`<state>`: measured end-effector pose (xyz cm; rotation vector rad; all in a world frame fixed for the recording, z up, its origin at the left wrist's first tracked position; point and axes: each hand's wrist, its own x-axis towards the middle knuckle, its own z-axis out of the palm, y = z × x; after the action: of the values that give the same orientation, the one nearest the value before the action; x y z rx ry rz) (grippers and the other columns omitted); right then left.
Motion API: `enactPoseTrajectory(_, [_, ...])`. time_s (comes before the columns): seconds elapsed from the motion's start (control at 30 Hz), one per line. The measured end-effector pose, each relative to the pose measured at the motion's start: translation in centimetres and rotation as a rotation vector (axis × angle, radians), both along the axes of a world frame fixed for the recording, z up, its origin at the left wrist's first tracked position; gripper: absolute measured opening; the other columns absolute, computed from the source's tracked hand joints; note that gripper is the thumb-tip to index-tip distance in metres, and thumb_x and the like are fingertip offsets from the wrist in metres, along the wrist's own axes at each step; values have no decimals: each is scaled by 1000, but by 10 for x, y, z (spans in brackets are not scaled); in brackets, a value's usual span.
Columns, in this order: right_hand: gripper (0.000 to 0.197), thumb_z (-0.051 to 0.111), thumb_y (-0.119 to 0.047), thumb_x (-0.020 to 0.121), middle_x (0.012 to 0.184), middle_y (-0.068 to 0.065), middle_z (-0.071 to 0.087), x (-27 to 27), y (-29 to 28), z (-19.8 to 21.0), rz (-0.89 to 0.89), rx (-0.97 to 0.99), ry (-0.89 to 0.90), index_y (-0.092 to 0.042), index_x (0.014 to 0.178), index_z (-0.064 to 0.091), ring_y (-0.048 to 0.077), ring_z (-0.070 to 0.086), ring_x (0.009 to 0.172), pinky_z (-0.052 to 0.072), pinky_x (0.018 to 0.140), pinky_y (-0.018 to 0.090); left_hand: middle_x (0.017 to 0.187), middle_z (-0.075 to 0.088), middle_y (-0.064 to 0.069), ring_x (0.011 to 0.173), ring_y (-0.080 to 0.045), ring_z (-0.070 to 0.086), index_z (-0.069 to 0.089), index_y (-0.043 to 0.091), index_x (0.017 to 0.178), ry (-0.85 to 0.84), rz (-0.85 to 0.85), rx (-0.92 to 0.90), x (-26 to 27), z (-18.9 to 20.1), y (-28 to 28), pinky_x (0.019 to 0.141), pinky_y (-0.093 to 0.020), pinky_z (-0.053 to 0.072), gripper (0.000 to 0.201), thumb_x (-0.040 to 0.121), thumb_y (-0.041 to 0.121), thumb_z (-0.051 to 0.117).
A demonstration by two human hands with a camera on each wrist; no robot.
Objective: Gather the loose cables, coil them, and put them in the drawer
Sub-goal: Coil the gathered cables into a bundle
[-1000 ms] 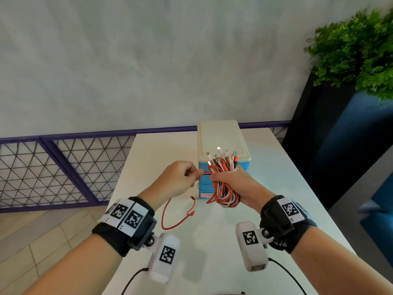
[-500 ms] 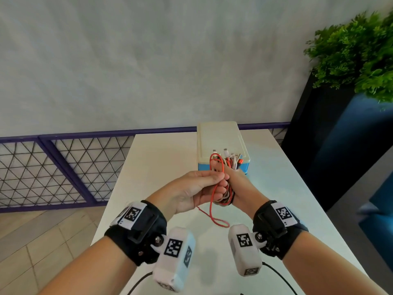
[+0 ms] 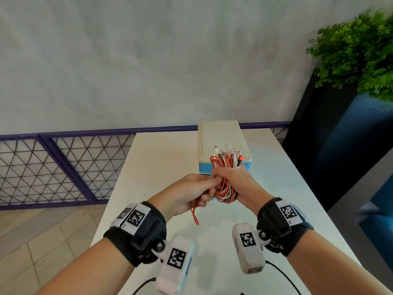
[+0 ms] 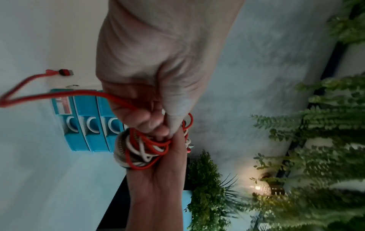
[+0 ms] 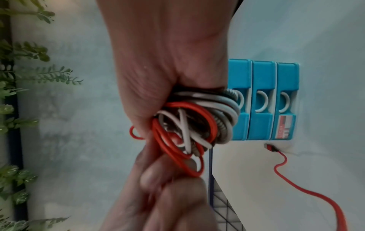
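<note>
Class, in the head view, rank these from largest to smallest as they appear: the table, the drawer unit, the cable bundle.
1. table
2. drawer unit
3. cable bundle, though the hands cover part of it and it sits nearer the camera, so its true size is unsure.

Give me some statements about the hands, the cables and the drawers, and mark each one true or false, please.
1. The right hand grips the cable bundle. True.
2. The left hand is open and holds nothing. False: it pinches the red cable at the bundle.
3. The three blue drawers are shut. True.
4. The red cable is fully coiled. False: its tail hangs loose.
5. The bundle lies in a drawer. False: it is held in front of the drawer box.
</note>
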<state>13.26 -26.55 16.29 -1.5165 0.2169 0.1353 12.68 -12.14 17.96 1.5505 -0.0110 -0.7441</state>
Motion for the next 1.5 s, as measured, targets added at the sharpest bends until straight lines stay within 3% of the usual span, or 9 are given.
enactPoseTrajectory(0.2, [3, 60, -4, 87, 75, 10, 65, 22, -33, -2, -299, 218, -37, -6, 87, 59, 21, 66, 62, 56, 76, 48, 53, 29, 9, 40, -6, 20, 49, 22, 75, 209, -287, -83, -10, -20, 25, 44, -18, 18, 34, 101, 39, 36])
enactPoseTrajectory(0.37, [9, 62, -6, 88, 76, 9, 66, 24, -48, 9, -243, 306, 14, -3, 96, 59, 16, 70, 66, 59, 71, 38, 62, 44, 8, 50, -7, 35, 60, 21, 81, 15, -591, 352, -6, -38, 45, 52, -21, 27, 29, 101, 24, 39])
enactPoseTrajectory(0.47, [9, 63, -6, 87, 75, 12, 65, 16, -42, 13, -31, 202, 73, -2, 94, 59, 18, 67, 59, 58, 59, 32, 65, 58, 10, 64, -12, 51, 67, 25, 76, -416, -433, 659, 10, -33, 41, 63, -26, 40, 23, 93, 16, 52])
enactPoseTrajectory(0.57, [10, 68, -6, 83, 82, 16, 69, 8, -33, 17, 128, 37, 96, 1, 90, 66, 22, 66, 69, 58, 60, 31, 67, 63, 10, 66, -10, 55, 68, 23, 76, -643, -169, 614, 21, -22, 33, 64, -22, 43, 17, 88, 14, 61])
enactPoseTrajectory(0.77, [21, 68, -12, 86, 93, 12, 75, -2, -17, 16, 338, -30, 175, -4, 105, 67, 15, 70, 71, 56, 60, 25, 72, 63, 12, 69, -1, 56, 68, 18, 80, -861, 41, 535, 23, -7, 21, 60, -5, 40, 9, 88, 18, 64])
enactPoseTrajectory(1.07, [29, 75, -24, 78, 99, 14, 75, 1, -16, 12, 307, -208, 163, -10, 103, 69, 28, 71, 95, 57, 87, 39, 73, 63, 4, 66, -9, 54, 63, 17, 81, -874, 48, 564, 18, -11, 22, 56, -13, 39, 16, 91, 29, 60])
enactPoseTrajectory(1.17, [26, 72, -16, 79, 95, 18, 73, 1, -17, 9, 282, -202, 122, -6, 103, 66, 27, 72, 85, 59, 80, 36, 60, 53, 4, 53, -11, 46, 61, 10, 77, -738, -12, 659, 22, -9, 26, 51, -22, 36, 40, 95, 43, 49])
enactPoseTrajectory(1.33, [15, 65, -7, 83, 71, 10, 69, 6, -28, -2, 19, -126, 64, -4, 97, 63, 17, 68, 60, 58, 61, 30, 55, 40, 5, 43, -10, 33, 53, 14, 82, 4, 82, 45, 22, -1, 44, 43, -20, 32, 30, 103, 28, 36])
enactPoseTrajectory(1.5, [39, 75, -34, 81, 85, 14, 70, 6, -21, -8, 27, -17, 63, -4, 104, 64, 26, 71, 77, 60, 71, 38, 70, 62, 3, 53, -5, 57, 67, 10, 94, 122, 99, -192, 14, 8, 32, 47, -16, 49, 18, 96, 10, 49])
